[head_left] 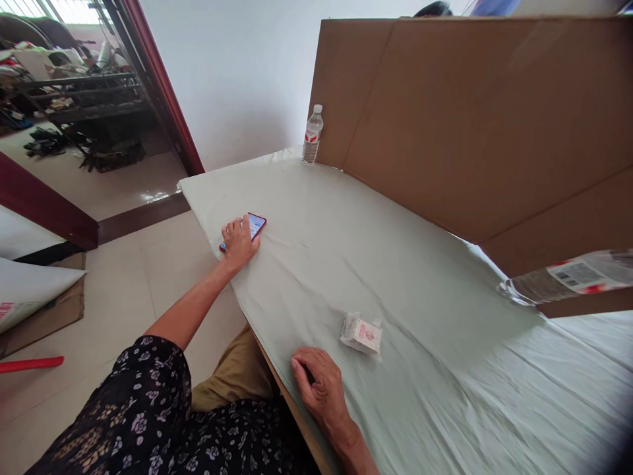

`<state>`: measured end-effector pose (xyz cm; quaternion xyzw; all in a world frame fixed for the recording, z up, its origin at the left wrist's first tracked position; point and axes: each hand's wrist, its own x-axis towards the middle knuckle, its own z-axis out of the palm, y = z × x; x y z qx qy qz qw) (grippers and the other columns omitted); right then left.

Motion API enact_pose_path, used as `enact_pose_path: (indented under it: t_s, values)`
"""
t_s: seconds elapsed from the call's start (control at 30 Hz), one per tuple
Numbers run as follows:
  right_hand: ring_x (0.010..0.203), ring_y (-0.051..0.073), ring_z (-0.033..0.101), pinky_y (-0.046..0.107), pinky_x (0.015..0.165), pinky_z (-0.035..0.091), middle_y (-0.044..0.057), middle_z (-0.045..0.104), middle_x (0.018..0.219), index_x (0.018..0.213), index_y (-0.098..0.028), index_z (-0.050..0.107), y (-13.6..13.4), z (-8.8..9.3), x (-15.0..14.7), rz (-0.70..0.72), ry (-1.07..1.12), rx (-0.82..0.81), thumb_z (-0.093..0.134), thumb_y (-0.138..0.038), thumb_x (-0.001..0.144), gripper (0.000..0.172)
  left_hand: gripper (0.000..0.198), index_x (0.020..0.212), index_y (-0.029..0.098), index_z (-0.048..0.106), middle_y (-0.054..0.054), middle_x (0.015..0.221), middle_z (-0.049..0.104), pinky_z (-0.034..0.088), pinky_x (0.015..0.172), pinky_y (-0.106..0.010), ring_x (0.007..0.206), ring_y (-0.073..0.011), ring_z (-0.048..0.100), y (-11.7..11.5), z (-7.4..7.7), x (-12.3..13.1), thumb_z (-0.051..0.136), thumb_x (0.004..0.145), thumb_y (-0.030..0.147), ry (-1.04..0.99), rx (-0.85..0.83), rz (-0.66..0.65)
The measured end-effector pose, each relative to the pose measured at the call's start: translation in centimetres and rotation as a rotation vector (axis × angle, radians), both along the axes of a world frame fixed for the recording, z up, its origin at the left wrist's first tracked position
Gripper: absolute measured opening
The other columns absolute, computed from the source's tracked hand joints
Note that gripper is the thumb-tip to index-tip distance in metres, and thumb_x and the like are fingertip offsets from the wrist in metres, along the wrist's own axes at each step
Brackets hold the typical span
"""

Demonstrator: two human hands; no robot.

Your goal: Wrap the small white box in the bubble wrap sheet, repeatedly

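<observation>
My left hand (239, 241) is stretched out to the table's left edge and lies on a red-cased phone (255, 225) with its screen lit; the fingers rest over the phone's near end. My right hand (320, 388) rests palm down near the front edge of the pale green cloth (395, 277), fingers curled loosely, with something small and dark under them that I cannot make out. A small white packet with red print (362, 334) lies on the cloth just beyond my right hand, apart from it.
A tall cardboard screen (469, 125) stands along the back of the table. One water bottle (312, 134) stands upright at its left end; another bottle (568, 278) lies on its side at the right. To the left are tiled floor, a dark red door frame (163, 86) and cluttered shelves.
</observation>
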<state>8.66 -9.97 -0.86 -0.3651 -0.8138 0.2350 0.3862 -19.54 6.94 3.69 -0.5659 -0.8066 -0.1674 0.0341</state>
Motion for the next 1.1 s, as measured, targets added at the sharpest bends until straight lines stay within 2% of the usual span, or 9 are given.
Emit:
enact_pose_path:
  t_s: [0.07, 0.13, 0.23, 0.3, 0.47, 0.6, 0.83, 0.97, 1.1]
  values:
    - [0.069, 0.017, 0.067, 0.030, 0.067, 0.052, 0.003, 0.072, 0.076, 0.082, -0.022, 0.063, 0.0, 0.2, 0.0, 0.008, -0.001, -0.001, 0.053, -0.018, 0.093, 0.016, 0.064, 0.147, 0.006, 0.036, -0.022, 0.150, 0.042, 0.027, 0.117, -0.053, 0.138, -0.0365, 0.038, -1.0, -0.1, 1.9, 0.055, 0.091, 0.030, -0.017, 0.014, -0.133]
    - [0.069, 0.017, 0.067, 0.031, 0.065, 0.053, 0.003, 0.072, 0.077, 0.082, -0.023, 0.064, -0.1, 0.7, 0.0, 0.025, -0.002, 0.002, 0.053, -0.018, 0.093, 0.016, 0.062, 0.142, 0.013, 0.046, -0.015, 0.146, 0.050, 0.035, 0.117, -0.044, 0.136, -0.0293, 0.044, -2.2, -0.3, 4.3, 0.063, 0.084, 0.029, -0.060, -0.015, -0.316]
    - [0.069, 0.019, 0.069, 0.033, 0.063, 0.055, 0.002, 0.074, 0.080, 0.086, -0.025, 0.065, -0.4, 2.0, 0.7, 0.015, 0.013, 0.037, 0.055, -0.016, 0.092, 0.014, 0.062, 0.139, 0.018, 0.052, -0.015, 0.145, 0.051, 0.042, 0.112, -0.049, 0.136, -0.0293, 0.046, -4.2, -0.4, 8.2, 0.061, 0.078, 0.017, -0.415, -0.032, -0.759]
    - [0.073, 0.020, 0.071, 0.035, 0.065, 0.056, 0.002, 0.075, 0.082, 0.090, -0.025, 0.065, -0.5, 3.4, 1.8, -0.054, 0.030, 0.081, 0.057, -0.014, 0.090, 0.013, 0.069, 0.142, 0.019, 0.050, -0.013, 0.144, 0.052, 0.041, 0.114, -0.047, 0.136, -0.0287, 0.046, -5.5, -0.3, 10.4, 0.060, 0.074, 0.014, -0.605, -0.065, -0.904]
    - [0.082, 0.019, 0.071, 0.034, 0.075, 0.057, 0.005, 0.075, 0.088, 0.088, -0.022, 0.066, 0.3, 6.1, 6.9, -0.389, 0.047, 0.090, 0.059, -0.017, 0.092, 0.009, 0.078, 0.150, 0.018, 0.039, -0.015, 0.153, 0.044, 0.037, 0.117, -0.052, 0.141, -0.0330, 0.042, -7.1, -0.1, 14.6, 0.061, 0.075, 0.021, -0.917, -0.229, -0.926]
    - [0.085, 0.020, 0.070, 0.031, 0.067, 0.055, 0.006, 0.075, 0.091, 0.090, -0.022, 0.067, 1.3, 5.5, 10.7, -0.573, -0.019, 0.053, 0.061, -0.024, 0.092, 0.007, 0.081, 0.151, 0.015, 0.037, -0.018, 0.154, 0.043, 0.034, 0.118, -0.052, 0.144, -0.0334, 0.038, -7.6, -1.2, 17.5, 0.062, 0.074, 0.021, -1.008, -0.284, -0.969]
    - [0.108, 0.026, 0.067, 0.042, 0.084, 0.058, 0.010, 0.072, 0.113, 0.109, -0.023, 0.066, 3.2, 2.3, 12.1, -0.487, -0.107, -0.003, 0.063, -0.031, 0.089, 0.021, 0.082, 0.150, 0.017, 0.036, -0.018, 0.149, 0.047, 0.044, 0.109, -0.047, 0.135, -0.0315, 0.049, -8.3, -3.5, 19.7, 0.063, 0.073, 0.019, -1.119, -0.231, -0.876]
    - [0.121, 0.028, 0.061, 0.048, 0.097, 0.054, 0.013, 0.065, 0.130, 0.125, -0.024, 0.059, 3.8, 2.1, 11.9, -0.388, -0.130, -0.027, 0.066, -0.034, 0.087, 0.040, 0.081, 0.150, 0.017, 0.037, -0.017, 0.143, 0.053, 0.046, 0.105, -0.045, 0.126, -0.0295, 0.056, -8.3, -3.7, 19.3, 0.062, 0.072, 0.020, -1.106, -0.224, -0.913]
    - [0.127, 0.027, 0.057, 0.050, 0.106, 0.048, 0.012, 0.062, 0.134, 0.123, -0.026, 0.061, 3.9, 2.5, 11.7, -0.353, -0.155, -0.004, 0.065, -0.031, 0.088, 0.035, 0.084, 0.151, 0.017, 0.035, -0.014, 0.136, 0.058, 0.049, 0.099, -0.041, 0.112, -0.0258, 0.062, -8.0, -3.4, 19.1, 0.062, 0.071, 0.020, -1.085, -0.258, -0.984]
